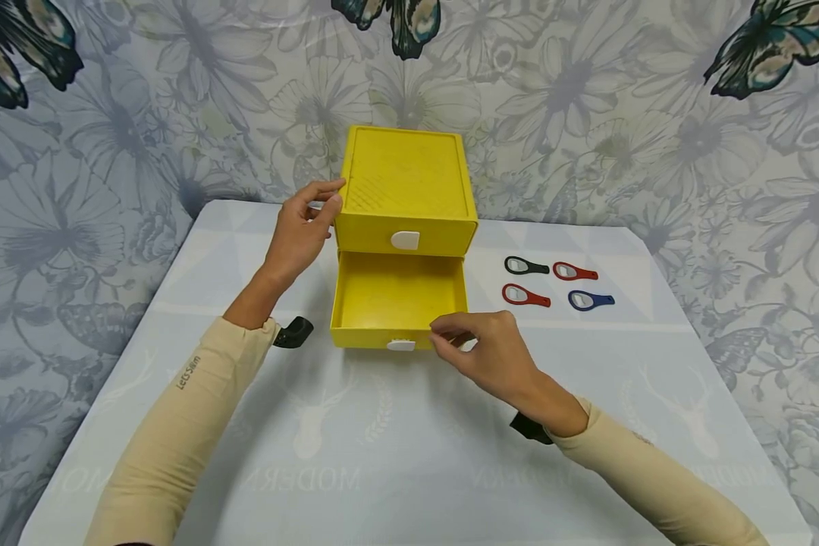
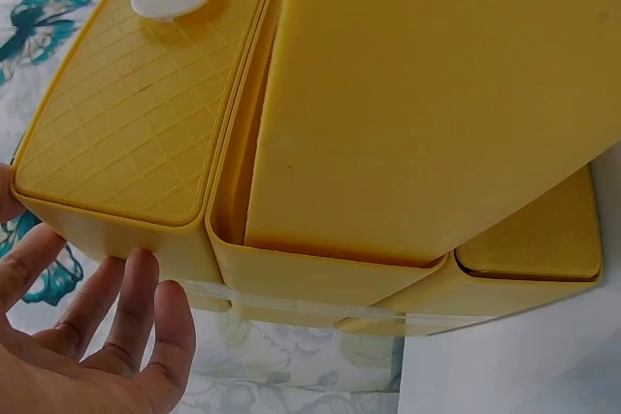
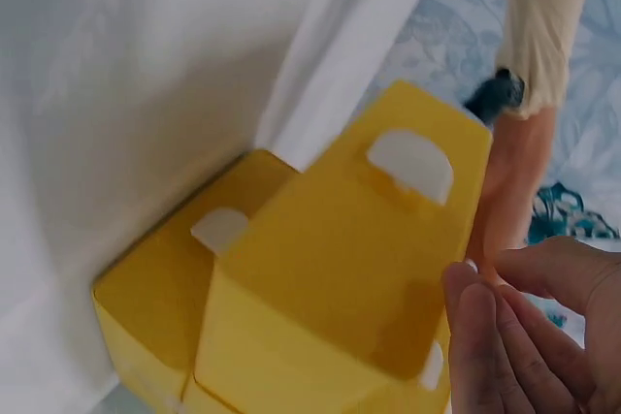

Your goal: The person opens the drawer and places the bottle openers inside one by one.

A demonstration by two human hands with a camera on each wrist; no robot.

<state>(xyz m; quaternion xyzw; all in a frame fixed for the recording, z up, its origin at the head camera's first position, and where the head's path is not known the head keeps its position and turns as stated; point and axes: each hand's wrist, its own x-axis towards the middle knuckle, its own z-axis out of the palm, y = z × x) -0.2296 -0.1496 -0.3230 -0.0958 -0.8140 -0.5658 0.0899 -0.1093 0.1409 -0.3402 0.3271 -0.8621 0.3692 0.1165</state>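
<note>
A yellow desktop drawer box (image 1: 409, 174) with white tabs stands at the back of the table. Its middle drawer (image 1: 401, 292) is pulled out and looks bare inside. My left hand (image 1: 303, 231) is at the box's upper left side, fingertips touching the edge; in the left wrist view the left fingers (image 2: 131, 312) are spread along that side. My right hand (image 1: 491, 353) is at the right front corner of the drawer, thumb and fingers bent close together at the rim. I cannot tell whether they pinch it. The bottom drawer (image 2: 543, 230) is closed.
To the right of the box lie several small oval-headed tools resembling bottle openers: a black one (image 1: 527, 266), a red one (image 1: 575, 271), another red one (image 1: 525, 295) and a blue one (image 1: 590, 300). A flowered wall covering (image 1: 553, 114) hangs behind the white table (image 1: 409, 470).
</note>
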